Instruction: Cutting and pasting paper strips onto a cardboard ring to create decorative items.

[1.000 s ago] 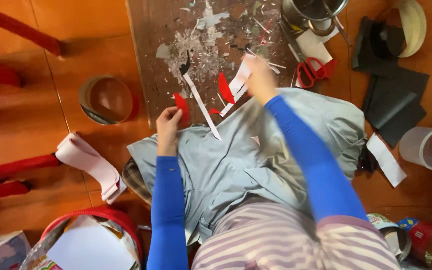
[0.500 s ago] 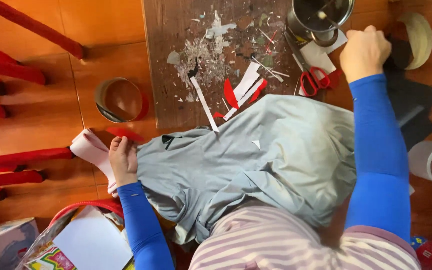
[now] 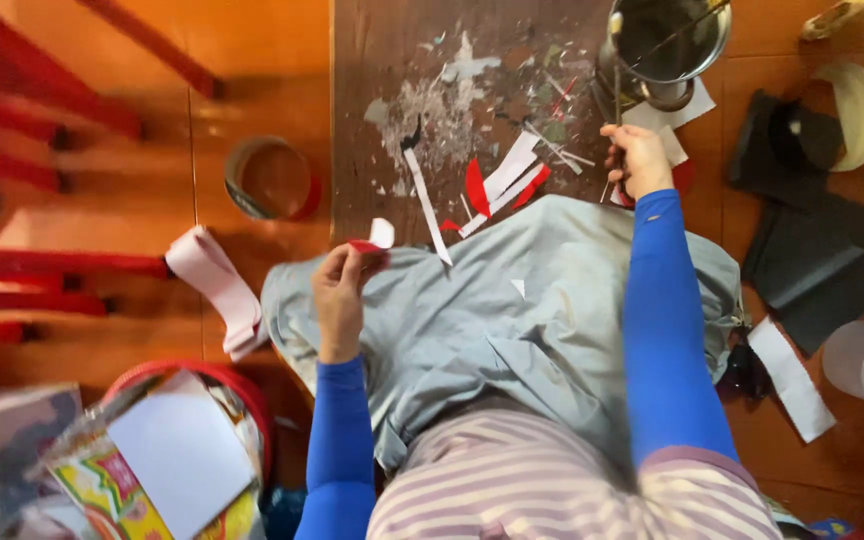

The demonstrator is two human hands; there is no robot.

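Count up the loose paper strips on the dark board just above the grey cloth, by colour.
White paper strips: 3
Red paper strips: 2
Total: 5
The tiny scraps higher on the dark board are too small to count. The left hand also pinches a small red and white piece.

Blue sleeves (image 3: 664, 330) are worn, above clothing striped in pink and white (image 3: 562, 485). A grey cloth (image 3: 512, 320) is spread over the lap. Red and white paper strips (image 3: 497, 185) are scattered on a dark brown board (image 3: 372, 100). The floor (image 3: 102, 170) is coloured orange. Black sheets (image 3: 817, 260) are seen beside a silver metal pot (image 3: 667, 45).
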